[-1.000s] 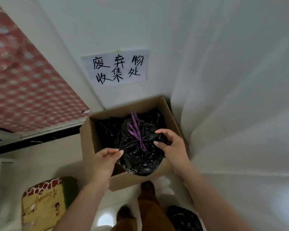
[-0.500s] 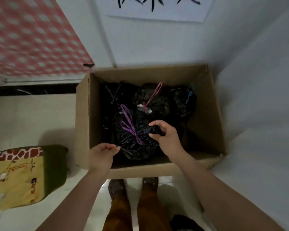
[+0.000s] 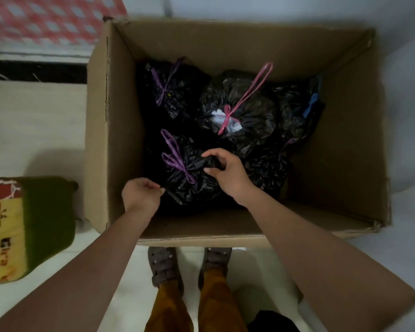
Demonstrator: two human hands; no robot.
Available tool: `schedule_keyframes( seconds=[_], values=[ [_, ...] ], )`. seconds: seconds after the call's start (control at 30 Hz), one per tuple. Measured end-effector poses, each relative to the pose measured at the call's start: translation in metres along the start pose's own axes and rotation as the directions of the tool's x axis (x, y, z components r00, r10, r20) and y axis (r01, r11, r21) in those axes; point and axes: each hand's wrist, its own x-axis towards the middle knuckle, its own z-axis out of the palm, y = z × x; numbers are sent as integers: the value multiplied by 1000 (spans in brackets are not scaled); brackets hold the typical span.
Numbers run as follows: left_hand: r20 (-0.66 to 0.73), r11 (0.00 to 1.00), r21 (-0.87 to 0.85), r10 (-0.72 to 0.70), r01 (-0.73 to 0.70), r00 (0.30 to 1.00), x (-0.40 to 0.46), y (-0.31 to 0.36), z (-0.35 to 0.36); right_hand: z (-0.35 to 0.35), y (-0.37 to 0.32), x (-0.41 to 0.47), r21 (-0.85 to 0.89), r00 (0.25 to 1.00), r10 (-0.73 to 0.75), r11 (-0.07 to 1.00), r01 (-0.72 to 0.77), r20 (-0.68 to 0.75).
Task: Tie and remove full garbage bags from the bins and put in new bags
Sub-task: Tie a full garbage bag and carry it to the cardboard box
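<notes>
Head view, looking straight down into an open cardboard box (image 3: 345, 149) standing on a pale floor (image 3: 34, 130) in a wall corner. Both bare arms reach over the near rim. The right hand (image 3: 228, 173) grips a fold of a black garbage bag (image 3: 192, 185) tied with a purple drawstring (image 3: 175, 159), thumb and curled fingers pinching the plastic just beside the knot. The left hand (image 3: 140, 194) is closed in a pinch on the bag's near-left edge, fingertips touching the film. A two-point hold of this kind probably steadies a limp, full bag while it is set down among the others, rather than letting it drop and split. The held bag lies in the near-left part of the box, already tied.

Three more tied black bags fill the far half: one with a purple tie (image 3: 164, 87) at far left, one with a pink tie (image 3: 240, 101) in the middle, showing white contents at its neck, and one with a blue tie (image 3: 310, 104) at far right, pressed against the box wall. No bin and no fresh bag are in view.

Surroundings: a red-checked cloth (image 3: 46, 17) hangs at upper left; a green and yellow cushion (image 3: 27, 226) lies on the floor left of the box; the person's brown shoes (image 3: 163, 267) stand just before its near wall.
</notes>
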Motion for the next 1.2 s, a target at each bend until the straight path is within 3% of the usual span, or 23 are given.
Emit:
schedule_keyframes(
  seconds=[0.13, 0.23, 0.33, 0.47, 0.63, 0.77, 0.83, 1.2],
  values=[
    [36, 999, 35, 12, -14, 999, 7, -4, 1, 5, 11, 16, -105, 993, 111, 988, -115, -44],
    [111, 999, -37, -11, 16, 994, -1, -3, -2, 1, 17, 13, -141, 977, 212, 966, -215, -40],
    [147, 999, -39, 11, -6, 989, -15, 2, -11, -7, 14, -2, -160, 972, 233, 960, -231, -3],
    [187, 975, 83, 188, -206, 964, -38, 8, -29, -15, 0, -27, -352, 987, 158, 923, -155, -20],
    [203, 771, 366, 480, -521, 854, -73, 20, -58, -11, -38, -63, -668, 1000, 5, 744, -20, -24],
    [202, 605, 597, 522, -527, 828, -101, 23, -84, -1, -72, -90, -841, 995, -85, 541, 7, -46],
    [175, 569, 649, 534, -505, 827, -117, 19, -102, 6, -89, -105, -898, 990, -139, 439, 41, -23],
    [-143, 769, 563, 451, -302, 881, -223, -52, -233, 86, -184, -225, -907, 955, -237, 338, 253, 179]
  ],
)
